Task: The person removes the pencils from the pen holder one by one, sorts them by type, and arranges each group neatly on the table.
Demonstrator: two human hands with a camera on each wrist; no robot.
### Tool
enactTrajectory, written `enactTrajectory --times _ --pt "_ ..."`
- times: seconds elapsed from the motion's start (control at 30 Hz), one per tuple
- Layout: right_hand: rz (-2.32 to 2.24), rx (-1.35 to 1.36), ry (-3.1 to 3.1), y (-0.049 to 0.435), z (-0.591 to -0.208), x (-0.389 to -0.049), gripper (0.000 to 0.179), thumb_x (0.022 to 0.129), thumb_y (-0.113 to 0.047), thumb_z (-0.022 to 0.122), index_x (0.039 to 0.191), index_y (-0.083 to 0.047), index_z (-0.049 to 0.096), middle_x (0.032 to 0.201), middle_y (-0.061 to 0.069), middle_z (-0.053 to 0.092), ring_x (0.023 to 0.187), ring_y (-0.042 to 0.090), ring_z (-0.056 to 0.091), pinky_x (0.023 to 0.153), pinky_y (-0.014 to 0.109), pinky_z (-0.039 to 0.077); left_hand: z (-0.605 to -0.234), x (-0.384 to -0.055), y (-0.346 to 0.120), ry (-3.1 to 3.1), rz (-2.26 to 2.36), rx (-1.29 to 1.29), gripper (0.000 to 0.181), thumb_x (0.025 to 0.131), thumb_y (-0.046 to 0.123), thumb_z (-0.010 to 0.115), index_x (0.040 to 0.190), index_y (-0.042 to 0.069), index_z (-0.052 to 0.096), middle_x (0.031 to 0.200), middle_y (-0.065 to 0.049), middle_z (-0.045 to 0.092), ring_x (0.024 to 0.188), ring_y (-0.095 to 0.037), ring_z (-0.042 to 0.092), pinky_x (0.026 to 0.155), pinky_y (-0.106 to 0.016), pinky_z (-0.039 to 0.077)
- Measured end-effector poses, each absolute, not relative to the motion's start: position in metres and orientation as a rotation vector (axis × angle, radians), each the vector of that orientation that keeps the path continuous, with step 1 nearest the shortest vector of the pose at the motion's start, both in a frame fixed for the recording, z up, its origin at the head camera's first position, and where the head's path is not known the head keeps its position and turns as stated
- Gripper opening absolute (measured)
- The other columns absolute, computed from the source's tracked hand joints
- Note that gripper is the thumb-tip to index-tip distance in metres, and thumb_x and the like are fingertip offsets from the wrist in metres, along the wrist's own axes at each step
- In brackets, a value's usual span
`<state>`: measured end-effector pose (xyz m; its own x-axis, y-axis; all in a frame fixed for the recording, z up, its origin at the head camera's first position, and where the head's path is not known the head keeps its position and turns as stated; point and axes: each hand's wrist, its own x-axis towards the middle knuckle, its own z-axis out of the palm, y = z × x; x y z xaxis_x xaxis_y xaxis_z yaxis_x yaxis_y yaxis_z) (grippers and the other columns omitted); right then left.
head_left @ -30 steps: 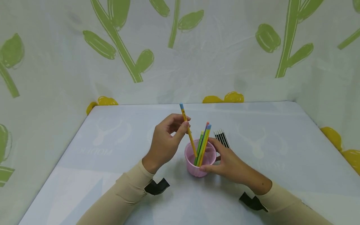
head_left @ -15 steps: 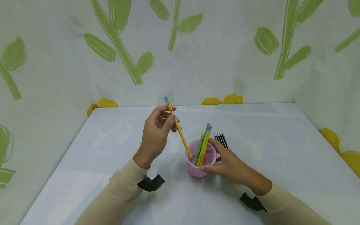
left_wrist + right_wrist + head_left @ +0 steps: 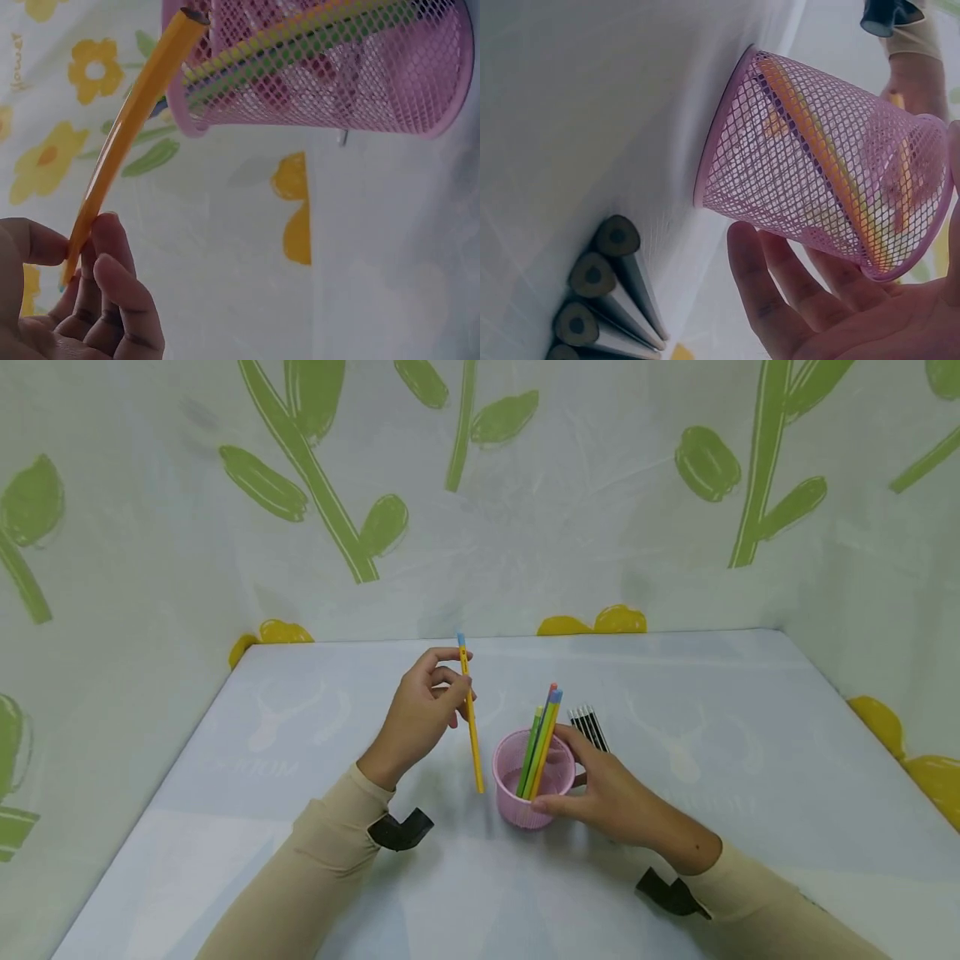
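My left hand (image 3: 420, 710) pinches a yellow pencil (image 3: 474, 743) near its blue-tipped upper end. The pencil hangs almost upright just left of a pink mesh pencil cup (image 3: 525, 814), and its flat lower end is outside the rim. In the left wrist view the same pencil (image 3: 124, 135) crosses in front of the mesh near the cup's rim. My right hand (image 3: 622, 802) holds the cup's right side, thumb at the near rim and fingers around the far side. Several green, yellow and blue-tipped pencils (image 3: 536, 752) lean together inside the cup.
Several black-and-white striped pencils (image 3: 590, 729) lie side by side on the table just behind my right hand. A pale printed cloth covers the table (image 3: 247, 793). Leaf-patterned fabric walls (image 3: 585, 527) rise at the back and sides.
The yellow pencil has come out of the cup to the left with my left hand and now stands more upright. My right hand stays on the cup.
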<state>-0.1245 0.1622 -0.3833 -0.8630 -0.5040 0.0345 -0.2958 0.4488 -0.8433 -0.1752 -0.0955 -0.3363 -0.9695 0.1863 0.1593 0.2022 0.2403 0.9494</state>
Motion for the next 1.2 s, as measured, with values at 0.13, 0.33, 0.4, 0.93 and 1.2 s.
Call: enactTrajectory --times 0.13,0.33,0.4,0.93,1.2 --pt "-1.367 -0.690 2.488 0.162 -0.383 -0.125 0.089 0.082 -0.038 0.083 0.151 -0.015 0.032 0.143 0.009 0.053 0.127 0.030 0.055 0.090 0.037 0.059 -0.343 -0.180 -0.097 -2.583 -1.892 -0.348 0.040 0.099 0.019 0.055 0.138 0.014 0.046 0.097 -0.020 0.066 0.073 -0.038 0.067 0.055 -0.033 0.055" --pt "-1.369 -0.687 2.476 0.162 -0.384 -0.125 0.090 0.082 -0.039 0.083 0.152 -0.016 0.031 0.145 0.010 0.051 0.128 0.030 0.055 0.090 0.037 0.058 -0.356 -0.189 -0.101 -2.742 -1.844 -0.308 0.044 0.098 0.020 0.056 0.140 0.017 0.043 0.102 -0.022 0.066 0.070 -0.030 0.068 0.055 -0.038 0.058" --pt "-1.371 -0.689 2.485 0.162 -0.383 -0.125 0.090 0.082 -0.039 0.083 0.152 -0.016 0.031 0.145 0.010 0.051 0.128 0.030 0.054 0.091 0.037 0.058 -0.359 -0.192 -0.102 -2.801 -1.804 -0.304 0.045 0.098 0.020 0.057 0.141 0.017 0.042 0.100 -0.019 0.066 0.068 -0.025 0.068 0.055 -0.037 0.059" --pt "-1.385 -0.697 2.469 0.161 -0.382 -0.126 0.091 0.082 -0.036 0.083 0.152 -0.014 0.030 0.147 0.011 0.049 0.130 0.031 0.053 0.092 0.038 0.058 -0.386 -0.205 -0.115 -3.151 -1.788 -0.222 0.061 0.095 0.010 0.062 0.148 0.010 0.032 0.093 -0.012 0.067 0.065 -0.020 0.070 0.062 -0.035 0.062" --pt "-1.394 -0.681 2.457 0.161 -0.382 -0.124 0.090 0.082 -0.035 0.083 0.152 -0.014 0.031 0.148 0.011 0.048 0.131 0.032 0.052 0.092 0.039 0.058 -0.393 -0.207 -0.119 -3.194 -1.784 -0.154 0.061 0.097 0.011 0.064 0.148 0.006 0.032 0.094 -0.014 0.065 0.061 -0.017 0.070 0.061 -0.033 0.061"
